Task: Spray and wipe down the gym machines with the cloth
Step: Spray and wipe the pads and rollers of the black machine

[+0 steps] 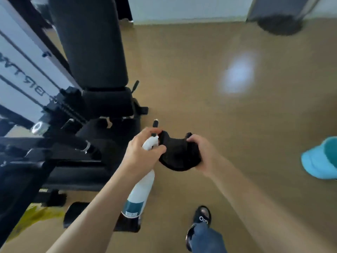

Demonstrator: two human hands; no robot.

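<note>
Your left hand (144, 152) grips the neck of the white bottle (139, 192), which hangs body-down toward the floor, and its fingertips also touch the black cloth (177, 154). Your right hand (201, 152) clutches the other side of that cloth, so both hands meet in front of you with the cloth bunched between them. You look mid-task, likely readying the cloth: nothing is being sprayed or wiped right now, and the machine (78, 106) stands off to your left, untouched. Whether its black pads are already wiped, you cannot tell from this blurred view; no wet marks show. The floor (228, 125) is smooth, tan and glossy, with a pale glare patch. A white wall runs along the far side, a blue object (321, 159) sits at the right edge, and something yellow (34, 216) lies by the machine base
</note>
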